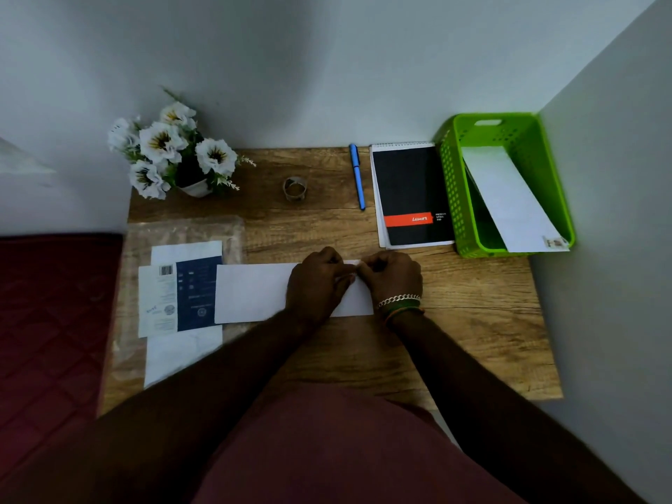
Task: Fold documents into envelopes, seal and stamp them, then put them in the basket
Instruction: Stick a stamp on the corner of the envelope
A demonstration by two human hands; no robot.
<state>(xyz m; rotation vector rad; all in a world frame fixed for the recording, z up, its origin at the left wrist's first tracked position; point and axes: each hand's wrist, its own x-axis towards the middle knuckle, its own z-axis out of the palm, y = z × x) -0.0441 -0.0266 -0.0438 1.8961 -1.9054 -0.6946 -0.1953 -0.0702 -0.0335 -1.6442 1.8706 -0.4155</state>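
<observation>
- We saw a white envelope (254, 292) lying flat on the wooden table (472, 321), near the middle, with its long side from left to right.
- Both hands were on the right end of this envelope, touching each other.
- The left hand (314, 285) had its fingers curled on the envelope, near its top edge, and it seemed to pinch the paper there.
- The right hand (391, 276) had also curled fingers and pinched the same top edge; on its wrist there were a chain bracelet (398, 300) and coloured bands.
- What exactly was between the fingertips, we could not tell.
- A green basket (454, 198) stood at the far right corner of the table, and one white envelope (509, 198) leaned inside it.
- Just beside the basket, on its left, lay a black notepad (411, 191), then a blue pen (358, 176).
- A roll of tape (295, 189) stood further left, and a pot of white flowers (171, 150) at the far left corner.
- Some printed papers (178, 292) lay on a plastic sleeve (189, 231) at the left, touching the left end of the envelope.
</observation>
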